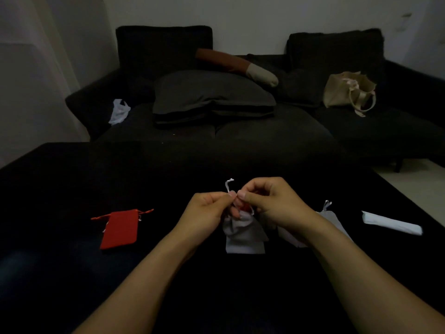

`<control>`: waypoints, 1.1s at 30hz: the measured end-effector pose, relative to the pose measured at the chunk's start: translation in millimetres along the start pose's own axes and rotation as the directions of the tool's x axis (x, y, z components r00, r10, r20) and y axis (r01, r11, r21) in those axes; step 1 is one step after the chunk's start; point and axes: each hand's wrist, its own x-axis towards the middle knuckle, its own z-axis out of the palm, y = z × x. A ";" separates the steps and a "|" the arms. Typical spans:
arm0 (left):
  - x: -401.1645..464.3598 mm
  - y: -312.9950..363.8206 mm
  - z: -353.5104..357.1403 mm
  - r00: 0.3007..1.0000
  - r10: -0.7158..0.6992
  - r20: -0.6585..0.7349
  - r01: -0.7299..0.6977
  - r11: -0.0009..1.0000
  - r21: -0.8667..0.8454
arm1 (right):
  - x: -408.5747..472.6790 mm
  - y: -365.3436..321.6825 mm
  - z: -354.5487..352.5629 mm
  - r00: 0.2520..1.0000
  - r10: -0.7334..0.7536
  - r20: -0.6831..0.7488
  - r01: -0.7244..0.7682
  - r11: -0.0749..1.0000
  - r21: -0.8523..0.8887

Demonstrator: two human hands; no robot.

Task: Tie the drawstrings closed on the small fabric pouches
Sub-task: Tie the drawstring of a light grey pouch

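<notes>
Dim light fell on the black surface, where both hands met over the white pouch. The left hand and right hand each pinched its drawstring, apparently mid-knot. Left of it lay a red pouch; beyond, a dark sofa.

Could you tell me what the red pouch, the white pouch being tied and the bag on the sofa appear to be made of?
Red pouch: soft matte fabric, perhaps velvet or felt; it lies flat with no shine. White pouch: thin cloth, gathered into folds under both hands, with a white cord drawstring. Beige bag: stiff woven cloth, possibly canvas or jute; it stands open unaided.
</notes>
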 end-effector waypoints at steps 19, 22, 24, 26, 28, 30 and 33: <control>0.4 2.9 -16.6 0.992 0.097 -0.081 -0.101 0.994 -0.047 | -1.9 4.7 8.2 0.998 0.009 -0.059 0.000 0.989 0.151; 0.0 1.0 -17.4 0.969 0.216 -0.116 -0.202 0.972 0.123 | -2.1 -0.1 6.8 0.999 0.035 -0.026 -0.032 0.994 0.108; -1.3 -0.3 -16.9 0.941 0.307 -0.140 -0.267 0.931 0.251 | -1.9 -3.5 5.4 0.994 0.107 0.017 -0.108 0.982 0.156; -4.2 0.8 -15.4 0.904 0.401 -0.148 -0.330 0.876 0.353 | -0.9 -4.8 4.2 0.975 0.205 0.081 -0.218 0.950 0.222; -8.3 4.0 -13.8 0.888 0.435 -0.147 -0.353 0.851 0.388 | 0.1 -4.0 2.7 0.953 0.265 0.148 -0.294 0.929 0.225; -9.8 6.3 -13.5 0.883 0.442 -0.156 -0.360 0.853 0.378 | -0.1 -4.0 1.5 0.940 0.286 0.186 -0.325 0.917 0.232; -10.7 7.7 -11.6 0.881 0.441 -0.174 -0.361 0.862 0.356 | -3.2 -5.3 0.3 0.929 0.281 0.242 -0.339 0.908 0.246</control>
